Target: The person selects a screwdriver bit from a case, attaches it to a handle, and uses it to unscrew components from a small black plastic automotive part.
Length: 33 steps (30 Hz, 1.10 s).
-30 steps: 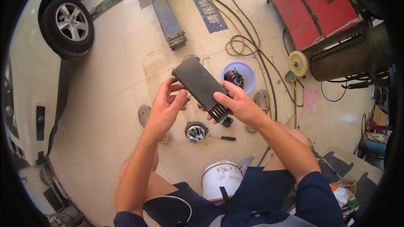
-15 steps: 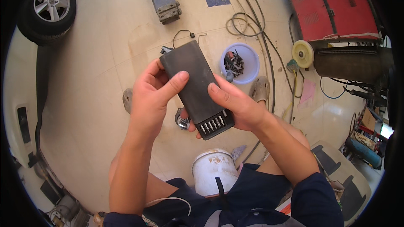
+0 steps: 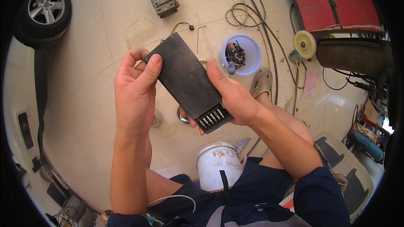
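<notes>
Head: black case (image 3: 183, 75) in 2 hands (image 3: 136, 82) (image 3: 237, 101)

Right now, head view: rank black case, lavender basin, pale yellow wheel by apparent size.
1. Black case (held nearer the camera, so its true size against the basin is unsure)
2. Lavender basin
3. Pale yellow wheel

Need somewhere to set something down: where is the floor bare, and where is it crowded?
Broad bare patch: the beige tiled floor between the white car body and the person's left hand. Crowded: right of the black rectangular case, where a round lavender plastic basin, looped dark hoses and a red metal cabinet cluster.
</notes>
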Each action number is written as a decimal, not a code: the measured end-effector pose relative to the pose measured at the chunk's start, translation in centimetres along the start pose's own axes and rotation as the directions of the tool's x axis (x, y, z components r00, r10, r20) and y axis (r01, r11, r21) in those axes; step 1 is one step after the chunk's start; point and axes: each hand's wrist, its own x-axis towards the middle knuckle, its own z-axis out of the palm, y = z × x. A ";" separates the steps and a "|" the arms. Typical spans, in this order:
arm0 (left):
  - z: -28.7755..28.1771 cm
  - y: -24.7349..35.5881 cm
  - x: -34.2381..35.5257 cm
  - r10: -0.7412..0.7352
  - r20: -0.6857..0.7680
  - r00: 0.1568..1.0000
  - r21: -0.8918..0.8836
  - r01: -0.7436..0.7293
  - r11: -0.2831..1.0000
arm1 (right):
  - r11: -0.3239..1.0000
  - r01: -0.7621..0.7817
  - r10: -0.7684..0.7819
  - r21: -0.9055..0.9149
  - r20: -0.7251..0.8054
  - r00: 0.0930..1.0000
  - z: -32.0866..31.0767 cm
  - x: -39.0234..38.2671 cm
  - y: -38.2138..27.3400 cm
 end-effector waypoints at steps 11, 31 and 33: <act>-1.5 2.0 1.0 0.113 -0.196 0.974 -0.056 -0.126 0.990 | 0.994 0.046 -0.038 -0.099 0.076 0.996 0.1 -0.8 0.7; 0.5 1.2 1.2 0.009 0.122 0.992 -0.570 0.062 0.819 | 0.950 -0.131 0.058 0.283 0.253 0.966 0.5 -2.6 1.1; 0.9 1.2 0.8 0.015 0.101 0.995 -0.563 0.044 0.825 | 0.939 -0.166 0.090 0.300 0.249 0.964 0.7 -2.2 1.4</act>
